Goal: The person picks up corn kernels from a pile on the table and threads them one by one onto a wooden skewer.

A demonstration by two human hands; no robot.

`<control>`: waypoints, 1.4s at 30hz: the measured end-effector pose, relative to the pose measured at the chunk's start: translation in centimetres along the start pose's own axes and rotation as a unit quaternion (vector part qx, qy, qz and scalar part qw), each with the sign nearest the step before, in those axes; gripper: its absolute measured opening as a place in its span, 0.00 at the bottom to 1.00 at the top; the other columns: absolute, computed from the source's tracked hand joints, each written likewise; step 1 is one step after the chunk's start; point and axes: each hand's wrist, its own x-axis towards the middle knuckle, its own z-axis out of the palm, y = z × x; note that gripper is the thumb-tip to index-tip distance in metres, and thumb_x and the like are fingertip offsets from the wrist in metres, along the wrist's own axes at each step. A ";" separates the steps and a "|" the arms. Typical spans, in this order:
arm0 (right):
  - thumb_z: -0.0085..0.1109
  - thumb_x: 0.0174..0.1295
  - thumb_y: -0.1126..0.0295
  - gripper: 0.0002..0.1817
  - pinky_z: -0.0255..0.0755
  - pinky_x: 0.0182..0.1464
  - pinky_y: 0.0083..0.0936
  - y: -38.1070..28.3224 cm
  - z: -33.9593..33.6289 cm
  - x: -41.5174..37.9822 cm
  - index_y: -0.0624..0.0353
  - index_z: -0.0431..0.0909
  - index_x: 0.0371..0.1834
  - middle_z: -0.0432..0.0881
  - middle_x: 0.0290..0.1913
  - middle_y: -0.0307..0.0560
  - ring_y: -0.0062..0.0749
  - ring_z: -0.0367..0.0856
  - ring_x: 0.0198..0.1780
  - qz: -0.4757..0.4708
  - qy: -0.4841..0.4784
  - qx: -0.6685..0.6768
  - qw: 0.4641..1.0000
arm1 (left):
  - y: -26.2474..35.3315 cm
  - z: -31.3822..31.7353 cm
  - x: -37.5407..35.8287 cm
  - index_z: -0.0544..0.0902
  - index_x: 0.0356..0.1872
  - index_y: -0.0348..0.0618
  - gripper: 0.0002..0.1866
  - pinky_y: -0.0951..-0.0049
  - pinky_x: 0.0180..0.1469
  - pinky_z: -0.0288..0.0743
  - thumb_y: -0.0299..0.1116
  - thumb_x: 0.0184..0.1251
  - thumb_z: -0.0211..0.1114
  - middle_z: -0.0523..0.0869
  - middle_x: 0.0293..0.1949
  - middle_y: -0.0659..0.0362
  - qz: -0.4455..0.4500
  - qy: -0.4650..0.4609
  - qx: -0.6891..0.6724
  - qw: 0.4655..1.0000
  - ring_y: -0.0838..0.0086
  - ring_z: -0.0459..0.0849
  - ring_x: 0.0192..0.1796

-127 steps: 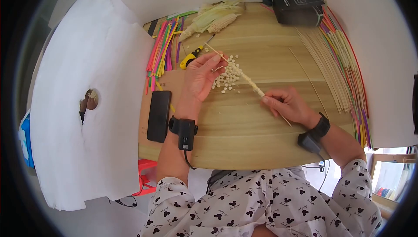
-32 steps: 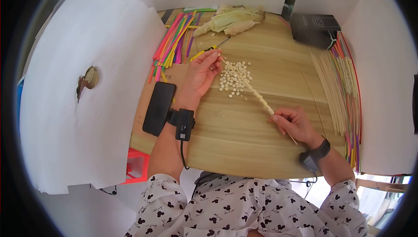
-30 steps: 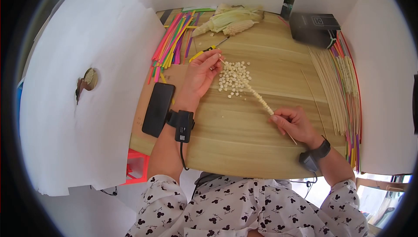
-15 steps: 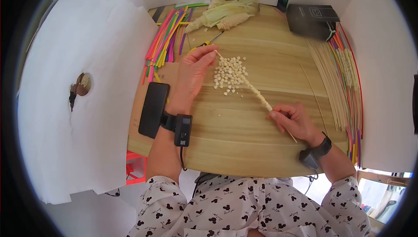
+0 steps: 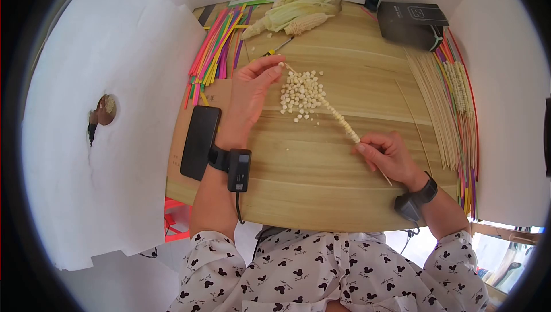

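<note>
A thin wooden skewer threaded with pale corn kernels [image 5: 340, 119] slants over the table between my two hands. My right hand [image 5: 388, 157] pinches it below the lowest kernels, and its bare end sticks out beneath my fingers. At the upper end, my left hand [image 5: 252, 91] is closed with thumb and forefinger around a pale kernel [image 5: 281, 65] by the skewer's tip. Whether that kernel is on the tip cannot be made out. Under the skewer lies a pile of loose kernels [image 5: 299, 91].
Colored strips [image 5: 215, 48], a phone [image 5: 200, 143] and cardboard [image 5: 221, 91] lie left. Corn cobs with husks [image 5: 293, 16] and a screwdriver-like tool [image 5: 278, 46] are at the back. Right are a black box [image 5: 410, 25], bare skewers [image 5: 433, 100] and kernel-filled skewers [image 5: 459, 88].
My left hand has shifted slightly up and left, and a kernel now shows at its fingertips. My right hand has hardly moved and still holds the skewer.
</note>
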 end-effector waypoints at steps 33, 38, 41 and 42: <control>0.54 0.73 0.68 0.11 0.55 0.21 0.14 -0.4 0.1 -0.1 0.64 0.80 0.36 0.70 0.17 0.29 0.08 0.64 0.19 0.007 -0.001 -0.009 1.000 | -0.6 0.9 -0.2 0.85 0.47 0.38 0.11 0.87 0.43 0.71 0.20 0.64 0.67 0.86 0.40 0.66 0.099 0.048 0.128 0.986 0.88 0.79 0.38; 0.55 0.73 0.68 0.11 0.55 0.21 0.14 -0.6 0.1 -0.1 0.63 0.80 0.36 0.69 0.17 0.29 0.09 0.63 0.19 0.012 -0.003 -0.010 1.000 | -0.1 1.5 -0.5 0.85 0.45 0.37 0.10 0.88 0.40 0.70 0.20 0.64 0.66 0.85 0.37 0.68 0.126 0.067 0.210 0.967 0.89 0.78 0.36; 0.55 0.73 0.67 0.11 0.54 0.21 0.14 -0.5 0.1 -0.1 0.63 0.80 0.35 0.68 0.17 0.29 0.09 0.63 0.19 0.007 -0.001 -0.015 1.000 | 0.1 1.7 -0.7 0.85 0.45 0.37 0.10 0.88 0.39 0.70 0.20 0.64 0.66 0.85 0.37 0.68 0.130 0.068 0.222 0.964 0.89 0.78 0.36; 0.55 0.73 0.67 0.11 0.54 0.21 0.14 -0.6 0.2 -0.1 0.63 0.79 0.35 0.68 0.17 0.29 0.09 0.63 0.19 0.009 0.003 -0.011 1.000 | 0.1 1.8 -0.7 0.85 0.45 0.37 0.10 0.88 0.39 0.70 0.20 0.64 0.66 0.85 0.37 0.68 0.131 0.068 0.222 0.964 0.89 0.78 0.36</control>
